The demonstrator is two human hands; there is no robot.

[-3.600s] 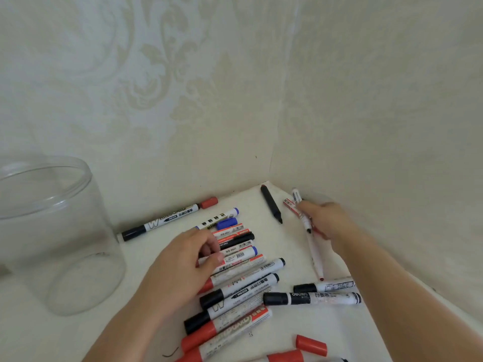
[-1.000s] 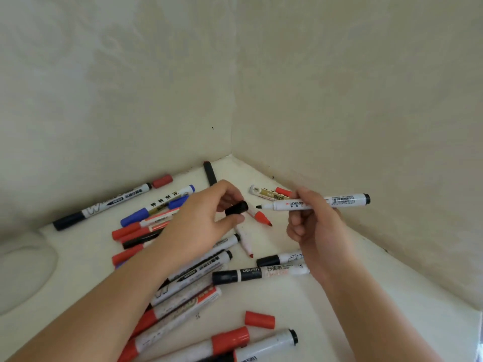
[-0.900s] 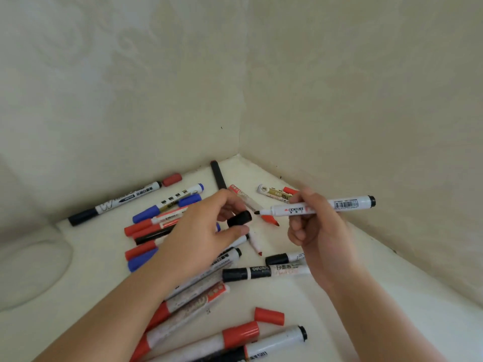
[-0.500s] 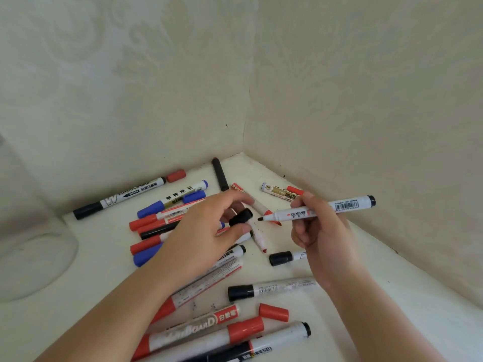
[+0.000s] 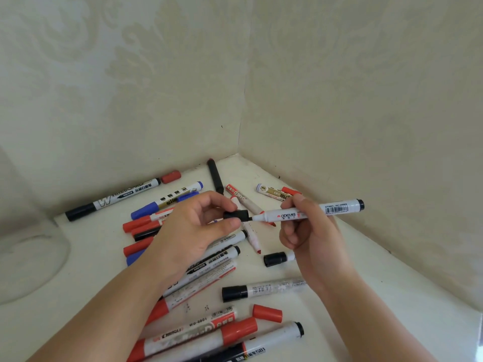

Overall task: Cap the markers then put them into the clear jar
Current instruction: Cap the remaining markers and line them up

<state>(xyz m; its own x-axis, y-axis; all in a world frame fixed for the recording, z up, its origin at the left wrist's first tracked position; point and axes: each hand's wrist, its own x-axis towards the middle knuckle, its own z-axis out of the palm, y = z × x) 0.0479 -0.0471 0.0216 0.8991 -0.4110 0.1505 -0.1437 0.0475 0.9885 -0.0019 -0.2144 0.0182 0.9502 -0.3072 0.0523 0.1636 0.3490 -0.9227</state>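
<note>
My right hand (image 5: 311, 236) grips a white marker (image 5: 332, 210) with a black end, held level above the pile with its tip pointing left. A black cap (image 5: 236, 215) is pinched between thumb and fingers of my left hand (image 5: 193, 231), and its open end meets the marker's tip. Only the base of the clear jar (image 5: 28, 259) shows, at the left edge on the white surface. Below my hands several red, blue and black markers (image 5: 209, 333) lie scattered.
A loose red cap (image 5: 267, 313) lies near the front. A black-capped marker (image 5: 261, 290) lies under my right wrist. An uncapped red marker (image 5: 245, 202) and a black pen (image 5: 215, 176) lie toward the corner. Two papered walls (image 5: 339, 100) close the surface (image 5: 392, 309) at back and right.
My left hand has brought the black cap right until it meets the tip of the marker in my right hand. The view has shifted a little.
</note>
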